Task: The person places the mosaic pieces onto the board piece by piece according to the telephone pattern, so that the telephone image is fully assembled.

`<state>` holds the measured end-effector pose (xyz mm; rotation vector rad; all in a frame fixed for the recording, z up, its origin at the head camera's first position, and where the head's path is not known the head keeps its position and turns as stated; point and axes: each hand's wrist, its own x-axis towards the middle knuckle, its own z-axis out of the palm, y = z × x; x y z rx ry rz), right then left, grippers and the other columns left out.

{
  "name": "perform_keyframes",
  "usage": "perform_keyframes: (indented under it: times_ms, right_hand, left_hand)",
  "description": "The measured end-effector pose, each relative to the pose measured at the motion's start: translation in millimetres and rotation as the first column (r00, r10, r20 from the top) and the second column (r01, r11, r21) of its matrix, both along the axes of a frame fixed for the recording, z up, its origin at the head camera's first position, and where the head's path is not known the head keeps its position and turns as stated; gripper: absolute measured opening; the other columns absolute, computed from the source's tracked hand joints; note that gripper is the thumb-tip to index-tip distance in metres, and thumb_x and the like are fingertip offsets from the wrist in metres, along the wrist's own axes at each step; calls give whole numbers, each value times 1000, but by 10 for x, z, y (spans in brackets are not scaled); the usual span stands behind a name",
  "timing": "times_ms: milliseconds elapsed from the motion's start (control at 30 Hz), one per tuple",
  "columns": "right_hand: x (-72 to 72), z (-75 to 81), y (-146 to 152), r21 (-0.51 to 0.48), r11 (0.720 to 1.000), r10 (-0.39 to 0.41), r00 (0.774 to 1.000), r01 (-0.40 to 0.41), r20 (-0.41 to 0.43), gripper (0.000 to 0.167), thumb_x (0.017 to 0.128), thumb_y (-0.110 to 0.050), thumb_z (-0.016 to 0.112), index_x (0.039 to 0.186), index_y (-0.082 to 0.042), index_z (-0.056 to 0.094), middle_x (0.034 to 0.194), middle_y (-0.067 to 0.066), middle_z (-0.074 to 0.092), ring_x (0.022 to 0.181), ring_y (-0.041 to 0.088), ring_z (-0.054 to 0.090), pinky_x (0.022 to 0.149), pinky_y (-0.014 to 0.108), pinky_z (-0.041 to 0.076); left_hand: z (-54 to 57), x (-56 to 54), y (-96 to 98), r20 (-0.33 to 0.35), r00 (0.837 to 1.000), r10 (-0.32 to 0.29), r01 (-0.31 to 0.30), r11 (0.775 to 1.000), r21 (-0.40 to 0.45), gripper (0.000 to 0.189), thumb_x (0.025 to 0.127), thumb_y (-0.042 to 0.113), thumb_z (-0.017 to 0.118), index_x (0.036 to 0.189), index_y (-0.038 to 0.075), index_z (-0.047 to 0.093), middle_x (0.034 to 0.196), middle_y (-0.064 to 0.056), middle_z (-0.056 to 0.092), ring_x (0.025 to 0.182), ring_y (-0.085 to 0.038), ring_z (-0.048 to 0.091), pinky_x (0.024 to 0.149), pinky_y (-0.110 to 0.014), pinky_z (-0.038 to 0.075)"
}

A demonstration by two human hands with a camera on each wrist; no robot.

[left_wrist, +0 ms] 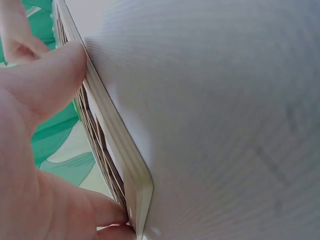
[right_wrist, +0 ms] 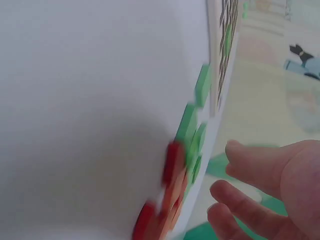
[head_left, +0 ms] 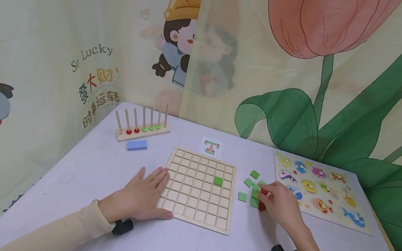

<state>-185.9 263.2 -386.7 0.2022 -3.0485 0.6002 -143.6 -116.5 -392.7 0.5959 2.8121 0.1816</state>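
Note:
My left hand (head_left: 141, 195) lies on the left side of a wooden grid board (head_left: 220, 224), its fingers extended and its thumb at the near edge. The left wrist view has the thumb against the rim of the board (left_wrist: 117, 130). One green square tile (head_left: 218, 181) occupies a cell in the board's upper right. To the right, my right hand (head_left: 283, 204) hovers over loose green tiles (head_left: 242, 196) and red tiles (head_left: 262, 207), partly covering them. In the right wrist view, its thumb and fingers stand apart above the red tiles (right_wrist: 173, 162), with nothing visible between them.
Behind the board lies a pattern card (head_left: 212, 147). A peg stand (head_left: 143, 133) with red and green rings is at the back left, a blue block (head_left: 137, 145) before it. An animal puzzle board (head_left: 322, 190) lies at the right, close to my right hand.

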Motion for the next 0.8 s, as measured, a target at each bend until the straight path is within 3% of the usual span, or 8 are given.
perform_keyframes:
  times_ms: [300, 500, 633, 800]
  right_hand:
    - [219, -30, 419, 56, 993, -110, 993, 108, 38, 42, 89, -18, 79, 126, 0, 71, 108, 22, 69, 88, 27, 61, 60, 28, 50]
    - [273, -39, 468, 71, 991, -118, 991, 113, 70, 40, 88, -15, 80, 125, 0, 72, 109, 22, 68, 89, 27, 61, 64, 31, 56]
    - [307, -53, 462, 86, 989, -132, 986, 124, 97, 46, 87, -19, 82, 128, -1, 71, 104, 17, 70, 85, 23, 59, 63, 29, 53]
    - [348, -105, 414, 136, 983, -130, 990, 120, 62, 46, 84, -26, 85, 122, -2, 75, 96, 12, 74, 81, 20, 58, 64, 29, 50]
  left_hand:
    - [-3, -16, -10, 8, 1000, 5, -5, 1000, -16, 111, 90, 76, 56, 160, -3, 25, 171, -20, 17, 161, -35, 14, 125, -68, 11]
    - [-5, -29, -19, -1, 1000, -2, 2, 1000, -11, 111, 90, 76, 57, 160, -4, 25, 171, -21, 17, 161, -36, 15, 124, -69, 11]
    - [-18, -34, -17, -10, 1000, -10, 10, 1000, -8, 111, 90, 75, 57, 160, -4, 26, 171, -21, 18, 160, -36, 16, 124, -70, 12]
    - [-12, -37, -4, -8, 1000, -15, 15, 1000, -16, 110, 90, 75, 57, 160, -4, 25, 171, -21, 18, 161, -36, 16, 124, -69, 12]
